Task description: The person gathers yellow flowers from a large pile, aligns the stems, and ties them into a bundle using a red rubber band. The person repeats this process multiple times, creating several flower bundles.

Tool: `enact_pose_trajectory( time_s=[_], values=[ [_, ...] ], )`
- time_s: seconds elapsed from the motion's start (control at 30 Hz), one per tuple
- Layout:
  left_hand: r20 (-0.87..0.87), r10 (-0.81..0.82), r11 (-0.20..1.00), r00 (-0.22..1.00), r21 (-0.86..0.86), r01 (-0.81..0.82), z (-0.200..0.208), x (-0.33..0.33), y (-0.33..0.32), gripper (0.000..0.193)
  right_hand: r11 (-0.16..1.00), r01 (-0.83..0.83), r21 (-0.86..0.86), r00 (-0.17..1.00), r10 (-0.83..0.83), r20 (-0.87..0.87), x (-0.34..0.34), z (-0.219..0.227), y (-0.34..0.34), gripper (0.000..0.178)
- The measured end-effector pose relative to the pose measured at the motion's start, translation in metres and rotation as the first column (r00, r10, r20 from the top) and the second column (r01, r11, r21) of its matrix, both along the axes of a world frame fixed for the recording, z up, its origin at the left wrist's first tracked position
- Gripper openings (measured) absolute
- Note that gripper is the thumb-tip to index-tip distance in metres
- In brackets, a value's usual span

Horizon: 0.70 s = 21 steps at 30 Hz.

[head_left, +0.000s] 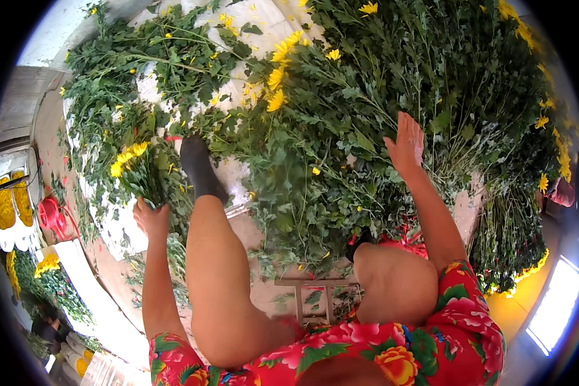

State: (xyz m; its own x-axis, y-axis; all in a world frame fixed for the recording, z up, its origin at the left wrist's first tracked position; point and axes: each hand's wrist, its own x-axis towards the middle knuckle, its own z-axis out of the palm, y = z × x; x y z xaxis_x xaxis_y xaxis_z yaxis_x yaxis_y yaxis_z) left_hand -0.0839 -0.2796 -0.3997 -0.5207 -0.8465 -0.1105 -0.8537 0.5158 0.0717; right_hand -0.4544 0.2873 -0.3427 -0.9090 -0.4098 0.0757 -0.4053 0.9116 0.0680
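Note:
In my left hand [153, 220] is a small bunch of yellow chrysanthemums [141, 177]; its blooms are level and point up to the far left. The hand's fingers close around the lower stems and leaves. My right hand [406, 147] is stretched out, thumb apart, over a big heap of leafy chrysanthemum stems [367, 96]. It appears to hold nothing; whether the palm touches the leaves I cannot tell. Most of the heap's yellow blooms [563, 148] line its right edge, with a few more [276, 77] near the top middle.
Loose stems and leaves [167, 58] cover a white sheet [149, 83] at the far left. My dark-socked foot [199, 164] rests between the piles. At left are a red looped object [53, 219] and white-wrapped yellow flower bunches [11, 206]. A small wooden frame [312, 283] is between my legs.

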Motion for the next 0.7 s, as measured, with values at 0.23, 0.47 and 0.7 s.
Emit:
enact_pose_trajectory(
  time_s=[0.23, 0.47, 0.7],
  values=[
    [-0.520, -0.006, 0.440, 0.854, 0.766, 0.470, 0.055, -0.210, 0.111, 0.033, 0.987, -0.001, -0.163, 0.994, 0.019, 0.110, 0.008, -0.020, -0.011, 0.045],
    [-0.082, 0.397, -0.359, 0.914, 0.903, 0.237, 0.014, -0.268, 0.260, 0.049, 0.929, -0.178, -0.326, 0.937, 0.261, 0.233, 0.076, 0.004, -0.030, 0.049],
    [0.108, 0.593, -0.514, 0.798, 0.813, 0.273, 0.002, -0.268, 0.247, 0.036, 0.778, -0.063, -0.625, 0.929, 0.275, 0.249, 0.075, 0.006, -0.035, 0.033]
  ],
)
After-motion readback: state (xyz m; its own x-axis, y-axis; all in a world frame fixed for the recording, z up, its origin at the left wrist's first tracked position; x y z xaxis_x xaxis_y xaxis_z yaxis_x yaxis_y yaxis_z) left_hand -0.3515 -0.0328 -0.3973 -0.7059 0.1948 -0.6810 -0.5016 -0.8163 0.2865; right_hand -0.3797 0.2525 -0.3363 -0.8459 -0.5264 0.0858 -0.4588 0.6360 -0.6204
